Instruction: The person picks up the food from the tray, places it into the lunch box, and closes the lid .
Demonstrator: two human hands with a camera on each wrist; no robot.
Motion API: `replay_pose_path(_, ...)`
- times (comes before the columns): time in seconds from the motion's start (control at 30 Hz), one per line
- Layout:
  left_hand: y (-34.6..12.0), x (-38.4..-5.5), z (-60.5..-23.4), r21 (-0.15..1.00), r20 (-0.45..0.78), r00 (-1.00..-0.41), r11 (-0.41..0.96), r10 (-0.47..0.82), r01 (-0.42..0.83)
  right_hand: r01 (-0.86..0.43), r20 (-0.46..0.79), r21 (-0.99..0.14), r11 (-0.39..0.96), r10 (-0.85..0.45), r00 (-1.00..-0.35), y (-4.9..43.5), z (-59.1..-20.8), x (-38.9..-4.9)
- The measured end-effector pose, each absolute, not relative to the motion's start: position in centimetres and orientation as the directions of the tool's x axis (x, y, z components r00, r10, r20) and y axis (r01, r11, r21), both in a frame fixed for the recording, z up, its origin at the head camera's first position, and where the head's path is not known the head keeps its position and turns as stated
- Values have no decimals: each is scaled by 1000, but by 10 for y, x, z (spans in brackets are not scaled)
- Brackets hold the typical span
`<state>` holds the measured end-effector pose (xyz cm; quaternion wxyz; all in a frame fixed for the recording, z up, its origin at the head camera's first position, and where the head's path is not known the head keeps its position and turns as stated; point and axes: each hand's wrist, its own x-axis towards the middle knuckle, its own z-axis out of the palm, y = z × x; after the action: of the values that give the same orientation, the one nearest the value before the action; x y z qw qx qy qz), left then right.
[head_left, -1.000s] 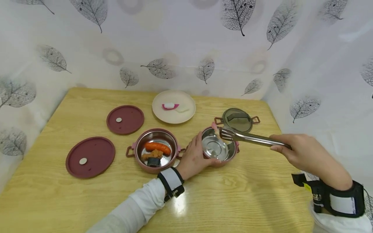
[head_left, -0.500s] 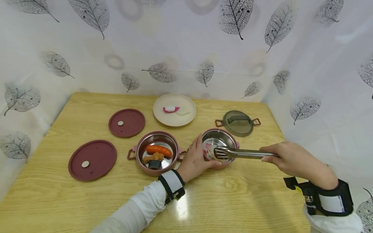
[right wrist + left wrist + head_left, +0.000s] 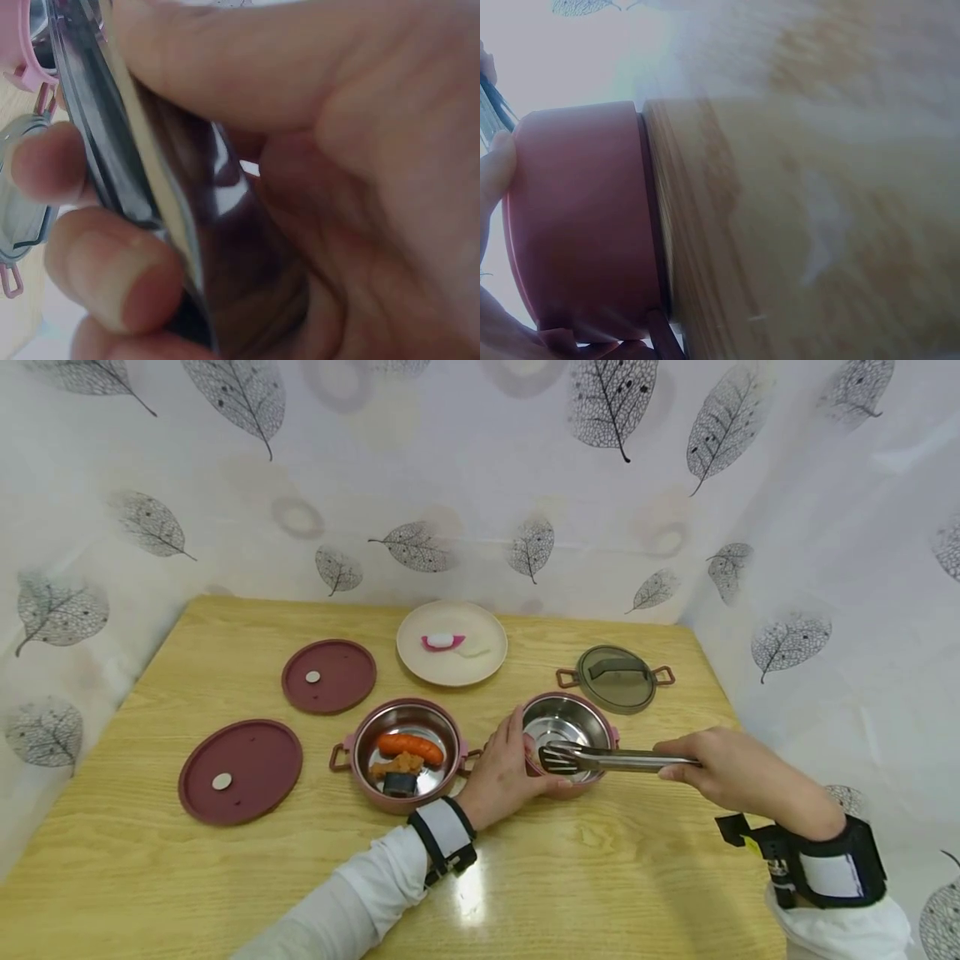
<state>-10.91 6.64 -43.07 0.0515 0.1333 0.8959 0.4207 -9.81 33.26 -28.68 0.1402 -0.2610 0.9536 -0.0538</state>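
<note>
In the head view my left hand [image 3: 502, 772] holds the right-hand pink steel-lined pot [image 3: 600, 727] at its left side, thumb at the near rim. In the left wrist view the thumb lies against the rim of the pot [image 3: 585, 217], which stands on the table. My right hand [image 3: 727, 774] grips metal tongs [image 3: 622, 761]; the right wrist view shows fingers and thumb wrapped around the tongs [image 3: 112, 142]. The tongs' slotted ends are inside the pot. A pink piece of food [image 3: 530, 750] lies at their tips by the left inner wall, partly hidden.
Another pink pot [image 3: 362, 785] holds a sausage [image 3: 410, 747], a brown fried piece [image 3: 397, 764] and a dark roll [image 3: 399, 785]. A glass lid [image 3: 618, 685], two maroon lids [image 3: 258, 777] and a plate [image 3: 450, 672] with a pink-and-white item [image 3: 442, 642] surround the pots.
The tongs went from above the pot's far rim down into it and leftward, carrying the pink piece to the left inner wall. My left hand stayed on the pot.
</note>
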Motion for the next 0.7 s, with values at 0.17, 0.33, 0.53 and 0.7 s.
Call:
replay_pose_path(0.17,66,-108,-431,767,9,-958,612,286,190,-470,-218,-189,862,-503,-836,337,-279,-100)
replay_pose_path(0.33,66,-109,-430,773,4,-961,609,276,178,-475,-80,-160,865,-491,-867,333,-268,-110)
replay_pose_path(0.53,66,-109,-430,774,-4,-960,609,278,173,-541,56,-162,825,-540,-840,307,-269,-141)
replay_pose_path(0.7,67,-108,-430,775,-16,-957,608,289,171,-561,74,-119,820,-556,-828,277,-279,-179)
